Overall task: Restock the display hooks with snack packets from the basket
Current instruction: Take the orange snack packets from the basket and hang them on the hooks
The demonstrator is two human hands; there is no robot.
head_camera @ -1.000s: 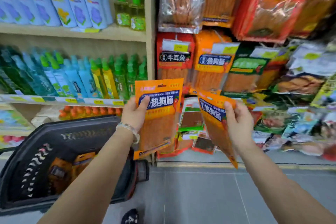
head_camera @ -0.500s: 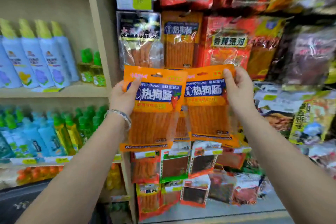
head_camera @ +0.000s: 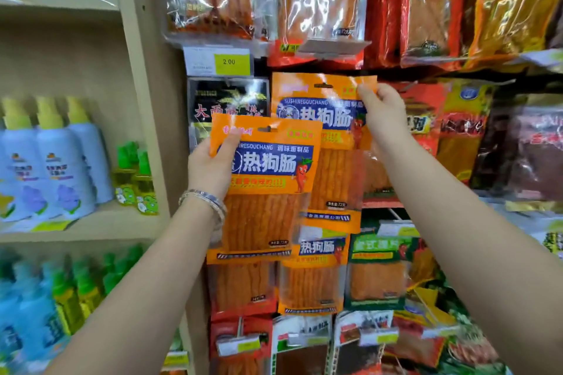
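Since half a second ago the right packet (head_camera: 323,125) has risen above its twin; its hang hole now sits just under the red packets (head_camera: 316,52) on the upper row. Judged: hanging is imminent, not done.

Right hand (head_camera: 382,114) pinches that packet's top right corner.

Left hand (head_camera: 210,167) grips the left packet (head_camera: 268,186) by its upper left edge, lower and nearer, overlapping the other. A price tag (head_camera: 233,61) hangs just left. Basket out of view.

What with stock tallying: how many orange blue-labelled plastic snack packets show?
3 orange packets: the left hand grips one, the right hand one higher, a third hangs below; others may be hidden.
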